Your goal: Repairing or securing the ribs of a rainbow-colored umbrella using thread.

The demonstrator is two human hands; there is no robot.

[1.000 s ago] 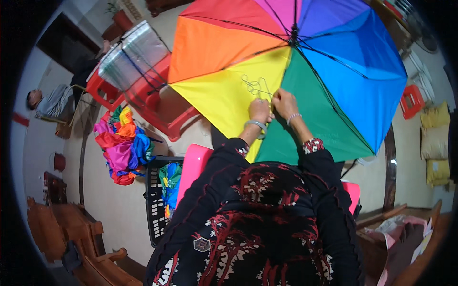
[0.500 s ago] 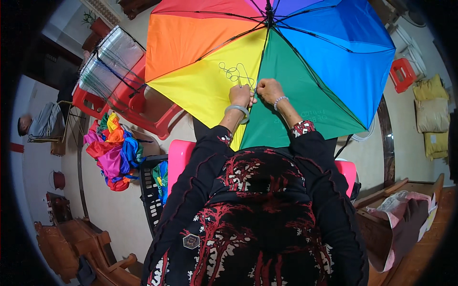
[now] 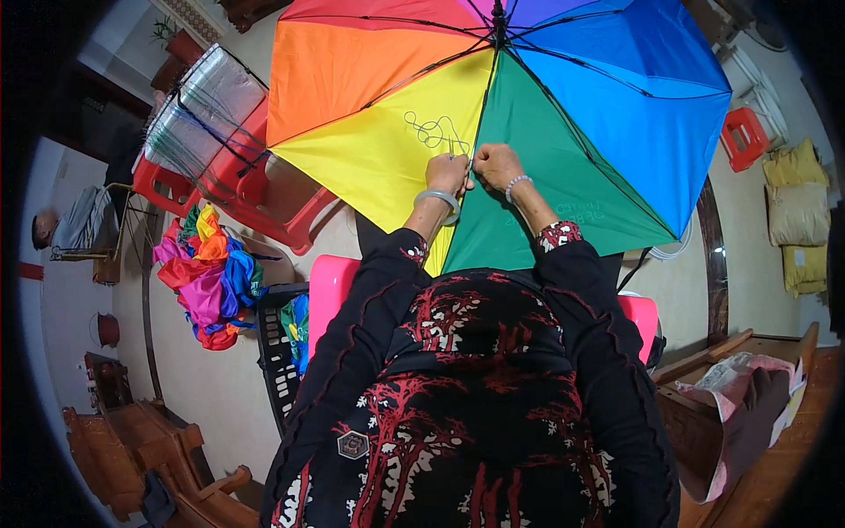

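An opened umbrella [image 3: 537, 194] with rainbow-coloured panels spreads in front of me, its dark ribs and shaft showing. My left hand [image 3: 447, 174], with a bangle at the wrist, is closed on the umbrella at the rib between the yellow and green panels. A thin dark thread [image 3: 429, 134] lies in loose loops on the yellow panel and runs down to this hand. Just right of the same rib, my right hand [image 3: 497, 165], wearing a beaded bracelet, is closed in a pinch. Whatever lies between its fingertips is too small to make out.
Left of me, bunched colourful fabric [image 3: 211, 282] is heaped beside a black plastic basket [image 3: 280, 370]. Red stools [image 3: 299, 216] carry a clear-wrapped bundle [image 3: 207, 110]. Another red stool [image 3: 744, 139] and stacked yellow packages [image 3: 795, 216] stand at right, above wooden furniture [image 3: 792, 431].
The thread's loops have shifted slightly on the yellow panel. Both hands remain closed at nearly the same place by the rib, and the umbrella has barely moved.
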